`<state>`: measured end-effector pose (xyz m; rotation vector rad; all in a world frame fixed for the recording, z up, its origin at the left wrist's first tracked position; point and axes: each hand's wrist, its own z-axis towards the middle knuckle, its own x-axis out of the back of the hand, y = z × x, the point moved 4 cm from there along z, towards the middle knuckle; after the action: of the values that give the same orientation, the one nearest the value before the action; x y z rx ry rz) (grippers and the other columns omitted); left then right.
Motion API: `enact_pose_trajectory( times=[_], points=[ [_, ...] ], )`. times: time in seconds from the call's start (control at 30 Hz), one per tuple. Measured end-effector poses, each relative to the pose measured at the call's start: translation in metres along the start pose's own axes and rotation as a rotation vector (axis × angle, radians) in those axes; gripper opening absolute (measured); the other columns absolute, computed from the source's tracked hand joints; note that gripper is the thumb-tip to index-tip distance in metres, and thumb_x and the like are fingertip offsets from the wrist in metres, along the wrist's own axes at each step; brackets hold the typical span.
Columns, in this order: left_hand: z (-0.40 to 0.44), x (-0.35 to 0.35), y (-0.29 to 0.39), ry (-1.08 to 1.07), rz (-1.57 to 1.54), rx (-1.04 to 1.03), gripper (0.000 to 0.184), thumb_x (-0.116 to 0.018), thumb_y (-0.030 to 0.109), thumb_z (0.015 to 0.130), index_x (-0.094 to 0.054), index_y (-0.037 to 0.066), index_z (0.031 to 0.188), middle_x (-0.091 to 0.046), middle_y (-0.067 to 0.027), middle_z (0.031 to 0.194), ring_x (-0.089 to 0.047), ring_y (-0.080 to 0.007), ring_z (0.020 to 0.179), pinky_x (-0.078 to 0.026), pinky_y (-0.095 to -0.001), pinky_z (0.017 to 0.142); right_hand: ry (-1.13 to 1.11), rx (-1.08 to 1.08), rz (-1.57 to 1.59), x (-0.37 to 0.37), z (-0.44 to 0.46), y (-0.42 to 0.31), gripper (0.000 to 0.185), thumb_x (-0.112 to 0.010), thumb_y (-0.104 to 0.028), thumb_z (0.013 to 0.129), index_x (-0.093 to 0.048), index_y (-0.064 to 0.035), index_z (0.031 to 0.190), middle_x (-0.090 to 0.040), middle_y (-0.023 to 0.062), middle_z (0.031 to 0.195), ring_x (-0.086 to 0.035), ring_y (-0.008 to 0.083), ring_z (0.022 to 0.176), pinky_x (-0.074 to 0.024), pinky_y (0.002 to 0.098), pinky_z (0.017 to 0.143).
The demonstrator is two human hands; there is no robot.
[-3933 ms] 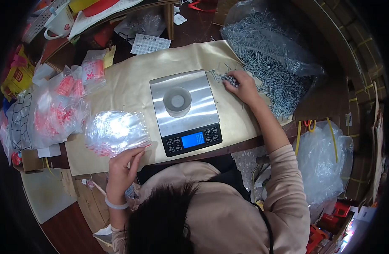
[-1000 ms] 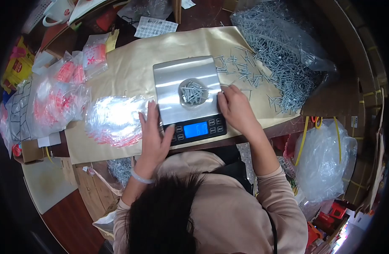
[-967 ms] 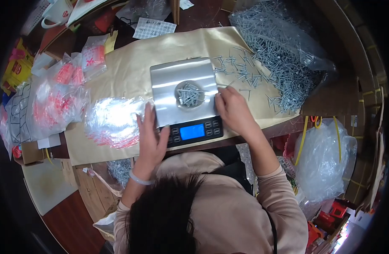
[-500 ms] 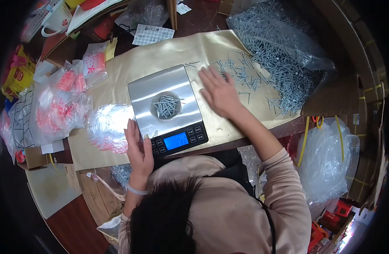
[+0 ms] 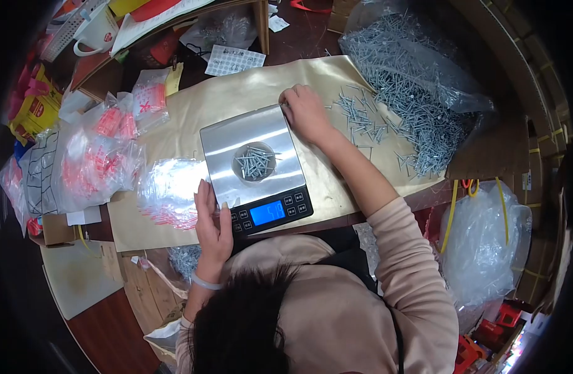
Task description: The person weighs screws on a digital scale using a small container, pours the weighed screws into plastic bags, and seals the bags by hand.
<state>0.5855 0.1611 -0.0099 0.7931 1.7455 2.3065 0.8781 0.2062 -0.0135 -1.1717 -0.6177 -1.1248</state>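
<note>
A digital scale with a steel plate and a lit blue display lies slightly turned on the gold sheet. On its plate stands a small round cup filled with screws. My left hand rests at the scale's lower left corner, thumb by the buttons and fingers along the side, holding nothing. At the upper right corner, my right hand has its fingers curled together; what they hold is hidden. Loose screws are scattered to the right of that hand.
A large heap of screws in a clear bag fills the back right. Clear zip bags lie left of the scale, with more red-edged bags beyond. A dotted label sheet and a white mug are at the back.
Screws have come into the cup. The scale has shifted left and turned. My right hand has gone from its right side to the upper right corner, its spread fingers now curled.
</note>
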Motion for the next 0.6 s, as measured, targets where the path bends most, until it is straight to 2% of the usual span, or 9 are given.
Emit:
enact_pose_trajectory(
  times=[0.13, 0.23, 0.33, 0.43, 0.47, 0.53, 0.57, 0.6],
  points=[
    [0.003, -0.003, 0.006, 0.001, -0.099, 0.046, 0.059, -0.046, 0.003, 0.092, -0.016, -0.010, 0.141, -0.032, -0.0318, 0.142, -0.034, -0.0336, 0.134, -0.025, -0.0352, 0.108, -0.065, -0.100, -0.065, 0.007, -0.009, 0.018, 0.015, -0.061, -0.013, 0.081, -0.056, -0.0012, 0.090, -0.058, 0.0190, 0.097, -0.055, 0.0341, 0.092, -0.0439, 0.0434, 0.081],
    [0.007, -0.008, 0.007, -0.026, -0.032, -0.047, 0.060, -0.047, 0.004, 0.091, -0.018, -0.012, 0.140, -0.035, -0.0317, 0.140, -0.037, -0.0333, 0.133, -0.026, -0.0356, 0.108, 0.059, -0.156, 0.047, 0.042, -0.035, 0.029, 0.016, -0.059, -0.012, 0.084, -0.056, 0.0008, 0.092, -0.057, 0.0217, 0.093, -0.057, 0.0360, 0.083, -0.0453, 0.0448, 0.077],
    [0.013, -0.013, 0.009, -0.024, 0.021, -0.080, 0.060, -0.049, 0.005, 0.090, -0.020, -0.013, 0.139, -0.039, -0.0317, 0.137, -0.040, -0.0331, 0.131, -0.024, -0.0367, 0.109, 0.088, -0.237, 0.242, 0.072, -0.057, 0.056, 0.015, -0.056, -0.012, 0.088, -0.056, 0.0009, 0.094, -0.058, 0.0176, 0.089, -0.059, 0.0295, 0.075, -0.0476, 0.0384, 0.069],
    [0.017, -0.018, 0.012, -0.036, 0.006, -0.080, 0.061, -0.051, 0.007, 0.089, -0.021, -0.014, 0.138, -0.042, -0.0319, 0.134, -0.042, -0.0338, 0.129, -0.019, -0.0397, 0.111, -0.025, -0.579, 0.733, 0.087, -0.072, 0.081, 0.015, -0.054, -0.011, 0.090, -0.056, 0.0010, 0.097, -0.059, 0.0121, 0.086, -0.060, 0.0221, 0.073, -0.0474, 0.0317, 0.064],
    [0.017, -0.020, 0.010, -0.064, 0.008, -0.082, 0.060, -0.048, 0.007, 0.091, -0.019, -0.011, 0.140, -0.037, -0.0316, 0.138, -0.038, -0.0338, 0.132, -0.021, -0.0388, 0.111, 0.016, -0.579, 1.046, 0.085, -0.072, 0.082, 0.016, -0.054, -0.016, 0.092, -0.058, -0.0009, 0.098, -0.057, 0.0030, 0.080, -0.056, 0.0115, 0.070, -0.0435, 0.0240, 0.059],
    [0.016, -0.022, 0.007, -0.120, 0.016, -0.086, 0.060, -0.044, 0.008, 0.093, -0.015, -0.005, 0.144, -0.027, -0.0309, 0.144, -0.028, -0.0338, 0.137, -0.026, -0.0372, 0.109, 0.045, -0.643, 1.448, 0.076, -0.071, 0.079, 0.019, -0.054, -0.019, 0.092, -0.059, -0.0010, 0.097, -0.057, 0.0014, 0.078, -0.055, 0.0109, 0.069, -0.0426, 0.0238, 0.058],
    [0.016, -0.023, 0.006, -0.123, 0.015, -0.081, 0.059, -0.043, 0.007, 0.093, -0.016, -0.005, 0.144, -0.028, -0.0308, 0.144, -0.029, -0.0339, 0.137, -0.026, -0.0372, 0.109, 0.061, -0.670, 1.652, 0.073, -0.068, 0.071, 0.020, -0.054, -0.020, 0.092, -0.059, -0.0010, 0.097, -0.057, 0.0006, 0.077, -0.055, 0.0107, 0.069, -0.0421, 0.0237, 0.058],
    [0.016, -0.023, 0.005, -0.125, 0.014, -0.076, 0.059, -0.043, 0.007, 0.093, -0.016, -0.005, 0.144, -0.029, -0.0306, 0.143, -0.030, -0.0340, 0.136, -0.027, -0.0372, 0.109, -0.066, -0.593, 1.623, 0.064, -0.060, 0.071, 0.022, -0.054, -0.022, 0.092, -0.061, -0.0020, 0.096, -0.058, -0.0006, 0.078, -0.056, 0.0114, 0.071, -0.0434, 0.0236, 0.059]
  ],
)
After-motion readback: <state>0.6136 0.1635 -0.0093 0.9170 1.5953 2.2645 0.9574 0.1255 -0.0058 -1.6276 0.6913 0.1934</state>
